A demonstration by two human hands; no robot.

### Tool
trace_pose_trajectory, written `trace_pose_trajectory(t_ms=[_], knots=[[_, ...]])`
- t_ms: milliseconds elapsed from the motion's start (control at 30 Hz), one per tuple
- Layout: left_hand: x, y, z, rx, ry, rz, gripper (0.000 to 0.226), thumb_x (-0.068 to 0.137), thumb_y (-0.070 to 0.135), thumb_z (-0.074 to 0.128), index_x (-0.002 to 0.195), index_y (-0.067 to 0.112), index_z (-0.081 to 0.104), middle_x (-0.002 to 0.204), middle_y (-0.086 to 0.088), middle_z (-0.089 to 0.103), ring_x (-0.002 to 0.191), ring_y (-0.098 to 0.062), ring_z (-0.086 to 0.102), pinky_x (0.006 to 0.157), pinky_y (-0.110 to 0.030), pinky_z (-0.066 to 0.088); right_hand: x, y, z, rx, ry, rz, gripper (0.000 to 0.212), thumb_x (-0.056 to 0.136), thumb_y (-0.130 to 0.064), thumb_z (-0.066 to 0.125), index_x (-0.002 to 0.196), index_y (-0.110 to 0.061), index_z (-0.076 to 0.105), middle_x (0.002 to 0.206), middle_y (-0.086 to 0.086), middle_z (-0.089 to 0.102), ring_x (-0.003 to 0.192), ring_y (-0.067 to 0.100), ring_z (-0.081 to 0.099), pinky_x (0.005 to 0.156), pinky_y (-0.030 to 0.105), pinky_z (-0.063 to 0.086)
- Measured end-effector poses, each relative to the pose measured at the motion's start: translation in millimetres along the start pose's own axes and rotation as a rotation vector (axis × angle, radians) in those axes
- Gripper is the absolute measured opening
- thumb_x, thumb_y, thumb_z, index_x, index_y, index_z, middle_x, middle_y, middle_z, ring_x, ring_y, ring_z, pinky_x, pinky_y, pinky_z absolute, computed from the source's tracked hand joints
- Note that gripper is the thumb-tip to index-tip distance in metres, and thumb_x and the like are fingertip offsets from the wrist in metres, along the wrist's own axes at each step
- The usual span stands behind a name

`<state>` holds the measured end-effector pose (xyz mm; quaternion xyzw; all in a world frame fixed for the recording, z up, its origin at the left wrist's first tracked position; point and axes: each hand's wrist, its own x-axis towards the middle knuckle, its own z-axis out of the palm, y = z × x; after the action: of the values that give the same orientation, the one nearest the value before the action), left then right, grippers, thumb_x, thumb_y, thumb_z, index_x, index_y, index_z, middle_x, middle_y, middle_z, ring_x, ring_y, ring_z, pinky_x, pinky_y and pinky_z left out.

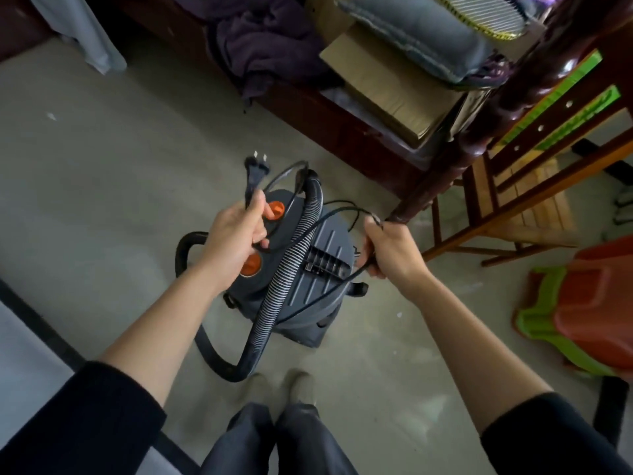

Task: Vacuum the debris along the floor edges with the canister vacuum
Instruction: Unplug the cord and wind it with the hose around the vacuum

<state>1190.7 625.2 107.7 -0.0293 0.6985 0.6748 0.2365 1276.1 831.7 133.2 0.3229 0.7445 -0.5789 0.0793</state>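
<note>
Canister vacuum, grey, orange buttons

Black sleeves, dark grey trousers, pale beige shoes

Item count:
- one dark grey plastic canister vacuum
- two round orange knobs
- one ribbed black-and-silver flexible hose
- one black power cord
- one two-pin plug
- one brown cardboard box
- one slatted wooden chair
</note>
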Motion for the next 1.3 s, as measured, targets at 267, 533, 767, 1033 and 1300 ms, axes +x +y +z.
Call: trace_pose_trajectory(t_ms=[267, 533, 767, 1033, 1300], knots=[[-22, -24, 30, 0.199, -0.428, -0.055, 0.038, 0.072, 0.012, 0.07, 0.109, 0.017, 0.067, 0.061, 0.004, 0.029, 0.059, -0.019, 0.033, 0.069, -0.029, 0.035, 10, -99, -30, 0.433, -0.029, 0.036, 0.019, 0.093, -0.023, 0.062, 0.078, -0.012, 0.059, 0.049, -0.006, 0.047, 0.04, 0.004, 0.033, 0.033, 0.014, 0.022], [-17, -6, 45, 0.43, -0.467, 0.013, 0.057, 0.084, 0.067, 0.056, 0.06, 0.016, 0.054, 0.068, -0.023, 0.05, 0.065, -0.029, 0.052, 0.075, -0.038, 0.043, 29, -79, -44, 0.938, 0.026, 0.064, 0.008, 0.092, -0.005, 0.06, 0.099, -0.001, 0.059, 0.082, 0.013, 0.068, 0.067, 0.013, 0.064, 0.063, 0.018, 0.056], [-9, 4, 48, -0.198, -0.361, -0.205, 0.05, 0.097, 0.047, 0.042, 0.058, 0.018, 0.033, 0.06, 0.003, 0.026, 0.055, -0.01, 0.032, 0.058, -0.023, 0.049, -1, 69, 40, -0.042, -0.387, 0.17, 0.033, 0.085, 0.006, 0.062, 0.113, -0.009, 0.066, 0.104, 0.001, 0.068, 0.082, 0.01, 0.062, 0.067, 0.018, 0.052], [-4, 39, 57, -0.288, -0.415, -0.158, 0.052, 0.091, 0.052, 0.045, 0.055, 0.017, 0.033, 0.058, 0.003, 0.025, 0.054, -0.011, 0.028, 0.048, -0.02, 0.036, -24, 119, 94, -0.284, -0.305, 0.033, 0.035, 0.102, -0.034, 0.044, 0.073, -0.015, 0.05, 0.069, -0.003, 0.05, 0.064, 0.013, 0.047, 0.063, 0.029, 0.039], [-1, -9, 27, 0.411, -0.307, -0.034, 0.039, 0.093, 0.052, 0.047, 0.084, 0.026, 0.075, 0.069, 0.01, 0.06, 0.059, -0.006, 0.05, 0.055, -0.018, 0.041, -20, 59, 13, 0.119, -0.055, 0.015, 0.049, 0.103, -0.03, 0.043, 0.061, -0.005, 0.052, 0.047, 0.018, 0.054, 0.037, 0.023, 0.048, 0.044, 0.026, 0.041]])
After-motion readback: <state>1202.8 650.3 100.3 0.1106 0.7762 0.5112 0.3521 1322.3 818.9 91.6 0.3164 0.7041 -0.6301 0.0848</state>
